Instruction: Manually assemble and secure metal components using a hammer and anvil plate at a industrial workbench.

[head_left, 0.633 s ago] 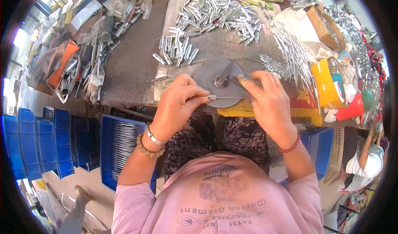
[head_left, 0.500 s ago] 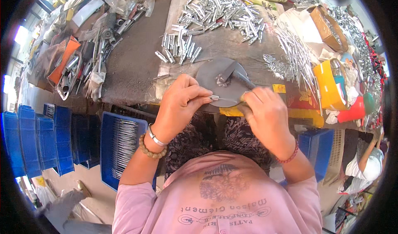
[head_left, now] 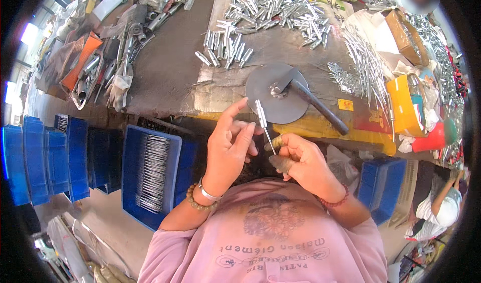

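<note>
My right hand pinches the thin lower end of a small metal rod with a thicker silver head, held upright just off the bench edge. My left hand is beside it with fingers spread, its fingertips close to the rod's shaft; whether they touch it I cannot tell. Just beyond the rod lies a round grey metal disc with a black-handled lever on the dark workbench. Several short silver metal pieces lie further back.
A blue bin of long thin rods stands at my lower left, more blue bins beside it. Tools and clutter fill the bench's left end, a heap of silver rods and yellow and red containers the right. Another person sits lower right.
Both hands have drawn back from the disc toward my body. The right hand now holds the rod clear of the disc, and the left hand's fingers have opened.
</note>
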`<action>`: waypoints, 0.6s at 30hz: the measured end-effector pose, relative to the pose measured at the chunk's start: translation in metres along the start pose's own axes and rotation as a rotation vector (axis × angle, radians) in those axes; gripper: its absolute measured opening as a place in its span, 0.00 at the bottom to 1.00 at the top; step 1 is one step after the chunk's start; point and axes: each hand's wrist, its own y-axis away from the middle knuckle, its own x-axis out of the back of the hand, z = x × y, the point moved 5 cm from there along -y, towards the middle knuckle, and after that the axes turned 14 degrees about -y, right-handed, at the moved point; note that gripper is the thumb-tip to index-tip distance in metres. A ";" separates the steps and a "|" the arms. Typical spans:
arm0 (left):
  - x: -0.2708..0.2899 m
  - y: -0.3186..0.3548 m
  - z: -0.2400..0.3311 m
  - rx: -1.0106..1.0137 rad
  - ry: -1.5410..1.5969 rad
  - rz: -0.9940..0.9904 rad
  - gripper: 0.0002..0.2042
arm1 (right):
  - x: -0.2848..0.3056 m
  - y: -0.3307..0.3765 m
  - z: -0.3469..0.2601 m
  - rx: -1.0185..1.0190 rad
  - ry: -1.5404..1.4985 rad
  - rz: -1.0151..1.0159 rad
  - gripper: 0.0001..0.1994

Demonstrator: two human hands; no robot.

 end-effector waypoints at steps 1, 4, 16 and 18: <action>0.000 -0.001 -0.002 0.014 0.000 -0.016 0.29 | -0.003 0.000 0.003 0.003 -0.033 -0.005 0.10; 0.003 0.003 -0.006 0.050 0.125 -0.022 0.29 | -0.014 -0.001 0.011 0.049 0.012 -0.025 0.10; 0.111 0.026 -0.048 -0.015 0.090 0.400 0.26 | 0.026 -0.002 -0.017 0.480 0.231 0.266 0.15; 0.154 0.038 -0.087 0.101 0.062 0.539 0.25 | 0.042 -0.014 -0.011 0.489 0.191 0.294 0.16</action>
